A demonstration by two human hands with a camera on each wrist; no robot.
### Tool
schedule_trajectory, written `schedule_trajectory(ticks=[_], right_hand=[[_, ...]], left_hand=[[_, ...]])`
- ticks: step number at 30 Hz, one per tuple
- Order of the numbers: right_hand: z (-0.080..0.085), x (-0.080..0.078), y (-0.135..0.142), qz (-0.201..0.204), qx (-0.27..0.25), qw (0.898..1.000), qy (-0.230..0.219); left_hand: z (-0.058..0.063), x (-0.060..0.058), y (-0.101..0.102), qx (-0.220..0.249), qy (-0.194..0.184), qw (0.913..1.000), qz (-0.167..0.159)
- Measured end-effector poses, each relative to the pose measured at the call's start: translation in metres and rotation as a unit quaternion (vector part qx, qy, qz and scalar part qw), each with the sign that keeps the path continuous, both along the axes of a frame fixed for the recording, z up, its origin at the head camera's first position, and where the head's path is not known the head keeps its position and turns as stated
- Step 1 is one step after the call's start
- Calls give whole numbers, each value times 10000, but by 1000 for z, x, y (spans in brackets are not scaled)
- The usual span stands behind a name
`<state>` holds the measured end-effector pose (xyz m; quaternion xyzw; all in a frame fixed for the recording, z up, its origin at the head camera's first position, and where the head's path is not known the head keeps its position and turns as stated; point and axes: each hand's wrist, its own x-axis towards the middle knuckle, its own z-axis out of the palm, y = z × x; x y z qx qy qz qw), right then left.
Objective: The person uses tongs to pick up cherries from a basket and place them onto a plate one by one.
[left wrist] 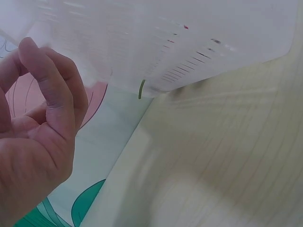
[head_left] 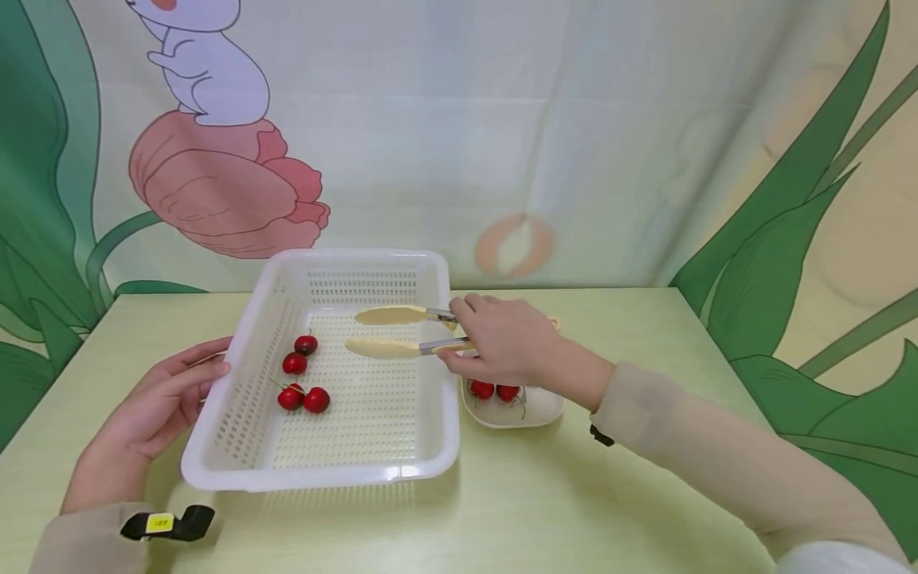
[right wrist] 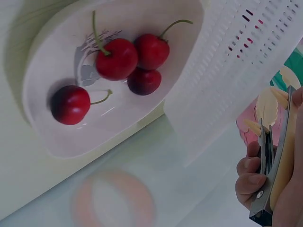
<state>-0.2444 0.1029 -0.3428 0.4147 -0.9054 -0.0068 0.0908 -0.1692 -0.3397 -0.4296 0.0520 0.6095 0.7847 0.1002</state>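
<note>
My right hand grips a pair of tongs with cream tips and metal arms. The tips stand apart over the white plastic basket, with nothing between them. My left hand holds the basket's left rim, thumb at the edge and fingers along the outside wall. Several red cherries with stems lie on the left part of the basket's floor. Under my right hand, a small white dish holds several more cherries; my hand partly hides it in the head view.
The basket and dish stand side by side on a pale wood-grain table. A printed curtain with a rabbit and flowers hangs behind the table's back edge. Big green leaves are printed at the right.
</note>
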Motion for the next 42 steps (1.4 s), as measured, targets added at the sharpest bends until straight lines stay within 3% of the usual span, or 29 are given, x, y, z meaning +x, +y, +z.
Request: schedule_trajectory(ticks=[8, 17, 26, 42], right_hand=[[-2, 2, -24, 311, 350, 9983, 354], [-3, 7, -50, 251, 936, 9952, 160], [-7, 12, -73, 591, 1258, 9901, 219], [-18, 20, -96, 501, 1834, 9817, -82]], left_hand=[[-1, 0, 1, 82, -20, 10000, -28], [-2, -1, 0, 142, -28, 9998, -120], [-3, -1, -1, 145, 6, 9999, -85], [-3, -1, 0, 147, -24, 9999, -28]])
